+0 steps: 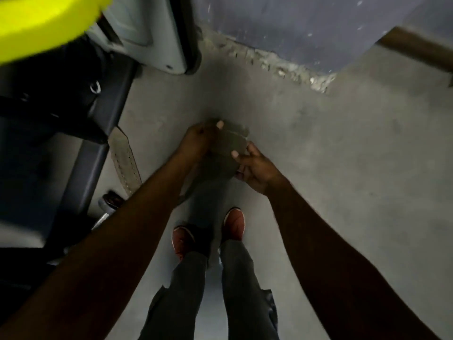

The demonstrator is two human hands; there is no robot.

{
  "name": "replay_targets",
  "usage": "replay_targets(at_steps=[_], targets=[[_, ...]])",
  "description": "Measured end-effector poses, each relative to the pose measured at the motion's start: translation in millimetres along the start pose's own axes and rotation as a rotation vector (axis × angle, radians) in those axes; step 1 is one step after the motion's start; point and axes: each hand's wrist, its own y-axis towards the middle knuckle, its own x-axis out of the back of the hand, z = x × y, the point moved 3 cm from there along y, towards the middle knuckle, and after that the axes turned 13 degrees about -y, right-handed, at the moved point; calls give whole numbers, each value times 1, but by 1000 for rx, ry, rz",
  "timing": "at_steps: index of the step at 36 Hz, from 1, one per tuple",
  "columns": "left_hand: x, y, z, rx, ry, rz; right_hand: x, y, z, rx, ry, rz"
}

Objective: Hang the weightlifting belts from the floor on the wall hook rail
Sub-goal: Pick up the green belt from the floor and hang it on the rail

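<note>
Head view, looking straight down: I see two bare forearms reaching out over a grey concrete floor (318,155). Both hands hold one dull, grey-brown weightlifting belt (230,147) in the air above the floor, in front of the person's feet. The left hand (196,141) is closed around the belt's upper end, its thumb pressed across the top. The right hand (255,168) pinches the belt's wide part from the right side, thumb on the front face, fingers behind. The rest of this belt hangs down toward the legs; the picture is blurred there and I cannot follow where its end goes.

A second belt (125,160), paler tan with a row of holes, lies flat on the floor to the left, just beside the dark frame of a gym machine (61,133). A blurred bright yellow shape (41,23) fills the top left corner. At the top, a dark blue-grey wall (294,23) meets the floor along a chipped, crumbling edge. Below the hands, two red shoes (234,224) and dark trousers stand on the floor.
</note>
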Motion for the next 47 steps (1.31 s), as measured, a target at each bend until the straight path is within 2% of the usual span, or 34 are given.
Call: replay_targets(at_steps=[6, 12, 18, 24, 27, 30, 34, 35, 37, 39, 41, 43, 45, 47], targets=[[-39, -69, -84, -63, 181, 152, -13, -84, 71, 42, -14, 1], [-78, -142, -161, -257, 280, 222, -22, -164, 148, 210, -16, -28], [-110, -187, -230, -450, 250, 253, -28, -224, 220, 343, -119, -121], [-135, -227, -307, -583, 182, 243, -38, -279, 302, 502, -164, -81], [-150, -241, -346, -671, 134, 243, -45, -302, 344, 609, -205, -132], [-160, -245, -373, -741, 94, 175, -52, -323, 382, 722, -275, -247], [-169, -260, -410, -1026, 417, -247, -60, -346, 437, 889, -307, -460], [-175, -264, -416, -1052, 439, -229, -63, -352, 449, 931, -310, -507], [-193, -271, -429, -1037, 424, -22, -69, -366, 475, 1008, -310, -561], [-212, -275, -445, -1007, 439, 178, -77, -381, 497, 1051, -320, -546], [-224, -281, -467, -1005, 397, 301, -87, -396, 515, 1060, -365, -480], [-231, -287, -487, -1001, 311, 306, -93, -406, 530, 1064, -418, -372], [-230, -292, -515, -1038, 174, 213, -102, -416, 550, 1067, -427, -302], [-232, -299, -535, -1052, 1, 189, -109, -423, 568, 1107, -496, -394]])
